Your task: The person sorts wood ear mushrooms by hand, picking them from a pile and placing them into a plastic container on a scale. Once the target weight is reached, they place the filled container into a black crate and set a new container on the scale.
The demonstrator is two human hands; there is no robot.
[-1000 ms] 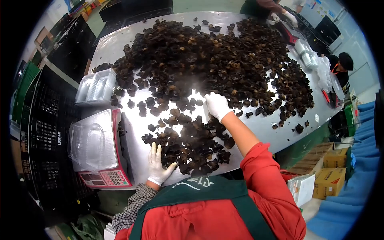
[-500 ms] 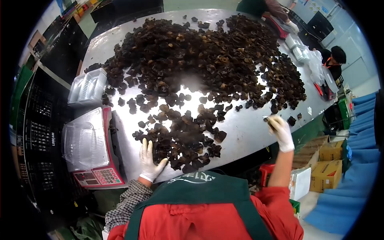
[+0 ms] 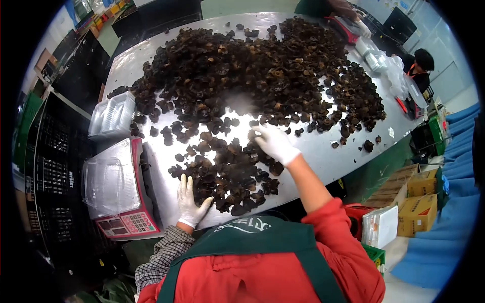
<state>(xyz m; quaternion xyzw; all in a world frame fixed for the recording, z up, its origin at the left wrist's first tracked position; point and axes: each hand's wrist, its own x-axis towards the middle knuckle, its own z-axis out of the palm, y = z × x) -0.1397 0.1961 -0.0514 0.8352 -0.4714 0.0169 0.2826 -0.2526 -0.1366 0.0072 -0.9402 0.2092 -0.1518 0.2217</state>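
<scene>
My left hand [image 3: 191,204], in a white glove, rests on the metal table with its fingers stretched out and thumb apart. It touches the left edge of a small pile of dark brown wood ear mushrooms [image 3: 235,169]. Over the upper right side of that pile reaches my right hand [image 3: 275,144], also gloved, its fingers apart and pointing left at the mushrooms. No piece shows clearly in it. A much larger heap of wood ear mushrooms [image 3: 227,70] covers the far part of the table. One loose mushroom [image 3: 335,145] lies to the right.
At left, a red-framed scale [image 3: 129,224] carries a clear plastic container [image 3: 107,184]. Stacked clear trays [image 3: 112,117] stand behind it. Across the table, a co-worker's gloved hand [image 3: 363,29] is by another scale [image 3: 343,29]. Cardboard boxes [image 3: 417,214] sit on the floor at right.
My right hand has swung left from the table's right side to the small pile. The dark piece that was at its fingertips now lies on the table. My left hand has stayed put.
</scene>
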